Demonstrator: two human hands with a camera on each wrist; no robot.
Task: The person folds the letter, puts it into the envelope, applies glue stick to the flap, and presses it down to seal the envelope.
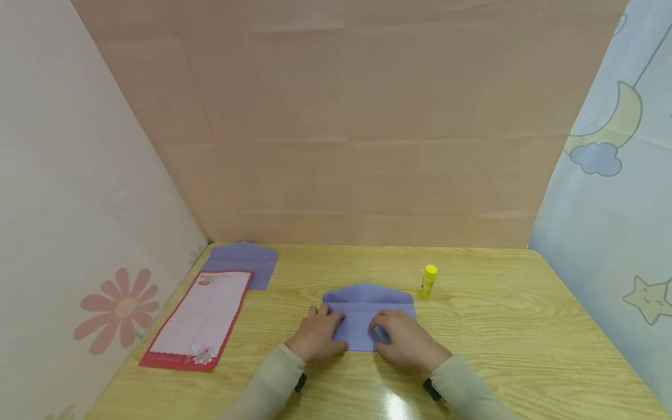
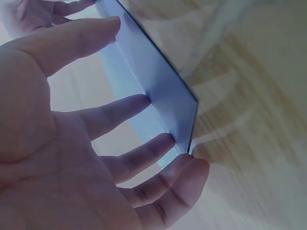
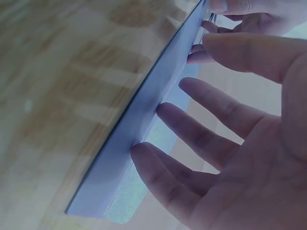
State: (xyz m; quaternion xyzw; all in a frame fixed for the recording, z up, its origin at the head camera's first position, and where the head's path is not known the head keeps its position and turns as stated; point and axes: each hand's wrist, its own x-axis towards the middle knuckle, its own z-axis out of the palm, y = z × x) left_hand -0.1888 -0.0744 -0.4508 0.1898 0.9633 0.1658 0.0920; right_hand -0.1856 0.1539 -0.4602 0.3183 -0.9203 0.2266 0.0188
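Note:
A purple envelope (image 1: 359, 329) lies on the table in front of me, its pointed flap (image 1: 367, 293) unfolded toward the far side. Over its left end, my left hand (image 1: 317, 335) rests with fingers spread; in the left wrist view the fingertips touch the envelope (image 2: 158, 79) near its flap crease. My right hand (image 1: 401, 338) bends loosely over the right half. From the right wrist, its fingertips (image 3: 139, 148) are seen along the same crease of the envelope (image 3: 139, 112), with the thumb apart from the fingers.
A yellow glue stick (image 1: 428, 282) stands upright beyond the envelope's right corner. On the left, a red-bordered sheet of letter paper (image 1: 202, 318) partly covers a second purple envelope (image 1: 244, 256). A brown backdrop (image 1: 367, 146) rises behind the wooden table (image 1: 525, 315), with patterned sheets on both sides.

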